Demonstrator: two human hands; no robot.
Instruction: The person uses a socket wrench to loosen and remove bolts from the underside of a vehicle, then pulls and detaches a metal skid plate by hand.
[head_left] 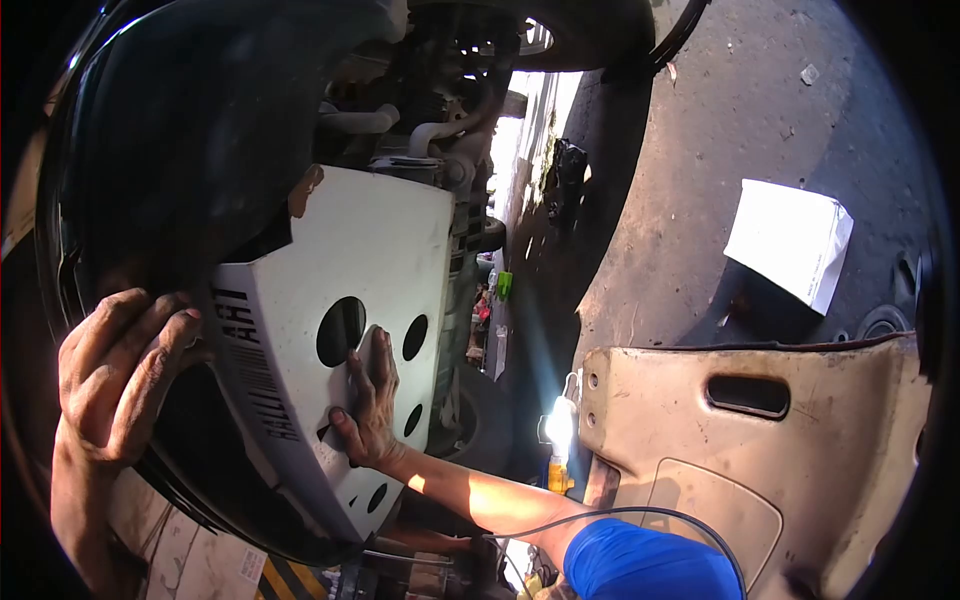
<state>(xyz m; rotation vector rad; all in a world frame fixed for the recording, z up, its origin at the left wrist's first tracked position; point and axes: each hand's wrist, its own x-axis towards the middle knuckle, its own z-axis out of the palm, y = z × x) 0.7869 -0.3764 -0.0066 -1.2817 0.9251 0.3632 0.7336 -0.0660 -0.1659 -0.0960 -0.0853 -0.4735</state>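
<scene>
I had right grip (372, 408) spread flat on the white plate (390, 240), clasping nothing, presumably steadying it. Left grip (130, 375), left of that, was curled at dark bodywork (185, 150); couldn't tell if it had hold. Lamp (560, 432) stood right of both, likely for light; white box (782, 238) farther.

Right hand (372, 415) touches white plate (390, 240) — left hand (125, 375), black panel (200, 140).

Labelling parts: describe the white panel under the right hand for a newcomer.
Start at the big black car part on the left. Along its right side is the white panel, with the right hand on it. Unlike the white object on the floor, it has dark holes and black lettering.
</scene>
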